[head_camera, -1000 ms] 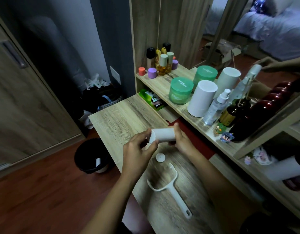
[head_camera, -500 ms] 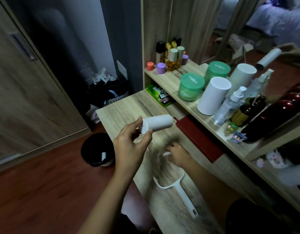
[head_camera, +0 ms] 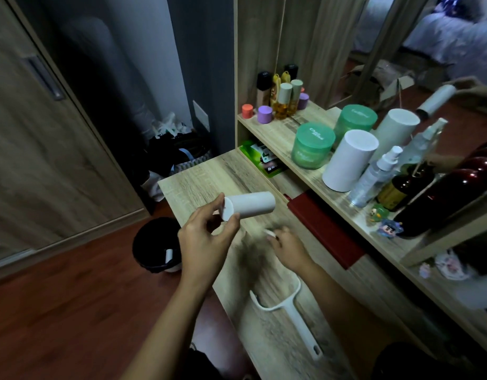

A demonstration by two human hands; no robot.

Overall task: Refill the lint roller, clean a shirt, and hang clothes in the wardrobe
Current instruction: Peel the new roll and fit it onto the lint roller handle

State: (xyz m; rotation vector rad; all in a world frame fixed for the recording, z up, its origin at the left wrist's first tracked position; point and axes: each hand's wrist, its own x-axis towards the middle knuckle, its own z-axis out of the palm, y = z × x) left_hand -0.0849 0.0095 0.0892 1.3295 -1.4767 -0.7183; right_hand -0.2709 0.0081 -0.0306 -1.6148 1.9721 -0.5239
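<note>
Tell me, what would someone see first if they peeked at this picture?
The white roll held up by the left hand, in the middle above the table. Below it the empty lint roller handle lies flat on the table, with the blurred right hand near it. A green jar stands on the shelf at right.
</note>
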